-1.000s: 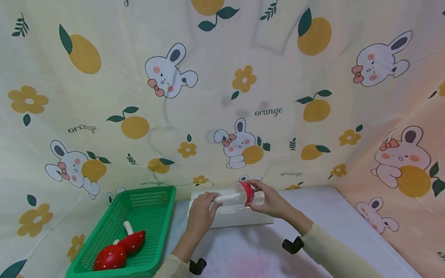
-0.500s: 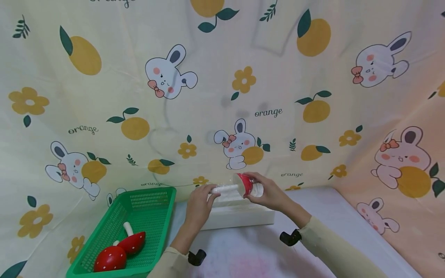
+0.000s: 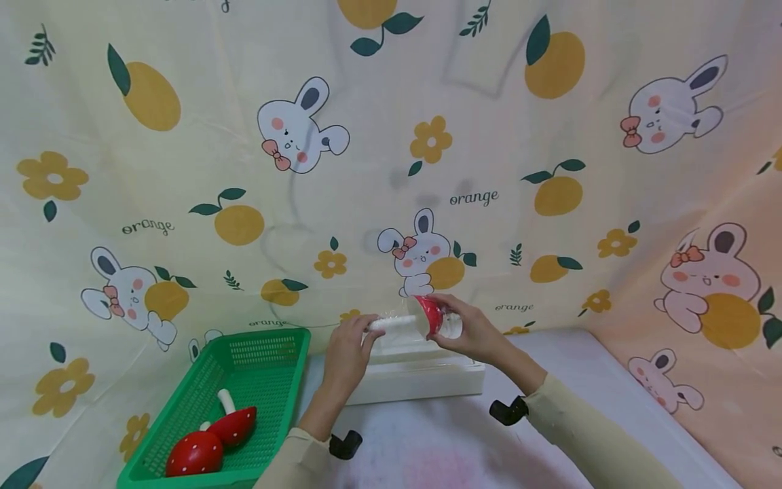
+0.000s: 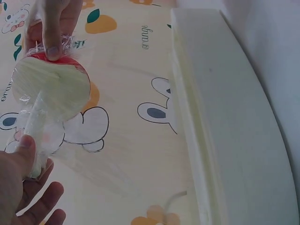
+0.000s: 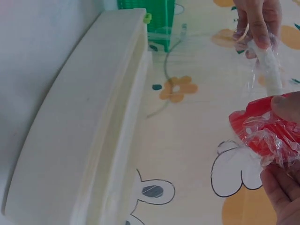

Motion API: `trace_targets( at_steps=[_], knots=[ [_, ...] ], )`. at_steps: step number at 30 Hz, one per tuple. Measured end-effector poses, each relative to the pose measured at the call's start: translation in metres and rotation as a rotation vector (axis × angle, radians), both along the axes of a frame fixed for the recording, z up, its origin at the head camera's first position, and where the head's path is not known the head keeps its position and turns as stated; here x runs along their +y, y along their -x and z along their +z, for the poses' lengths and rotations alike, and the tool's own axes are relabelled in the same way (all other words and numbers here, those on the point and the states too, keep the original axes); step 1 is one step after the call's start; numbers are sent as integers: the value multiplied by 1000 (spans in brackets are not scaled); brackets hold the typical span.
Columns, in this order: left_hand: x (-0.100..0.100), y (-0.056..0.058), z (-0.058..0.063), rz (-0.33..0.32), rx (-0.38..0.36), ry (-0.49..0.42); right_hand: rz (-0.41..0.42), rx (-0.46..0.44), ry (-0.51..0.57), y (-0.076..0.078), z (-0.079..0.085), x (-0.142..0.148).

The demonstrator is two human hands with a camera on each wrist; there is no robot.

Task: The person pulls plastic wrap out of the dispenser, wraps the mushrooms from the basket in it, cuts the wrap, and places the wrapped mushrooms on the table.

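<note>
A toy mushroom (image 3: pixel 432 315) with a red cap and a white stem is held sideways above a long white box (image 3: pixel 415 382). Clear plastic film (image 5: pixel 269 133) wraps the cap and stem, crumpled at both ends. My left hand (image 3: pixel 347 356) pinches the stem's end between thumb and fingers, its other fingers spread apart in the left wrist view. Around the red cap, my right hand (image 3: pixel 476 333) grips from the right, with the thumb on one side and fingers on the other. The cap's pale underside (image 4: pixel 56 86) faces left toward the stem hand.
At the left stands a green basket (image 3: pixel 296 401) holding two red toy mushrooms (image 3: pixel 194 454) with white dots. The white box has a long slot along its top and a small green piece (image 5: pixel 147 18) at one end. Behind hangs a printed curtain (image 3: pixel 366 190).
Both hands have risen slightly with the wrapped mushroom, away from the box, and more of the box's top shows. The mushrooms in the basket stay put.
</note>
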State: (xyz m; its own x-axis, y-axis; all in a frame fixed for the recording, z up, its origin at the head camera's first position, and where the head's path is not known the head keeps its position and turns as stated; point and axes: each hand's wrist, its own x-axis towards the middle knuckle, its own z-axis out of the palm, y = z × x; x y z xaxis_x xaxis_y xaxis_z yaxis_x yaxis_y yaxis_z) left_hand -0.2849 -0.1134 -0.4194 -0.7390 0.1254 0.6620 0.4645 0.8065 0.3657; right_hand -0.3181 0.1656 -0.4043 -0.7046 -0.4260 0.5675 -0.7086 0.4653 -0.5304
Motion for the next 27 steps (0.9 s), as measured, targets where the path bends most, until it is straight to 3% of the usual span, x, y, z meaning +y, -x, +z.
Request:
trace_targets(
  at_steps=[13, 22, 27],
  knots=[
    [-2, -4, 11, -1, 32, -27, -26, -9, -19, -5, 12, 0],
    [-5, -22, 4, -74, -48, -106, -3, -35, -49, -22, 10, 5],
    [-8, -34, -2, -124, -167, -177, 1, -60, -91, -37, 5, 8]
  ],
)
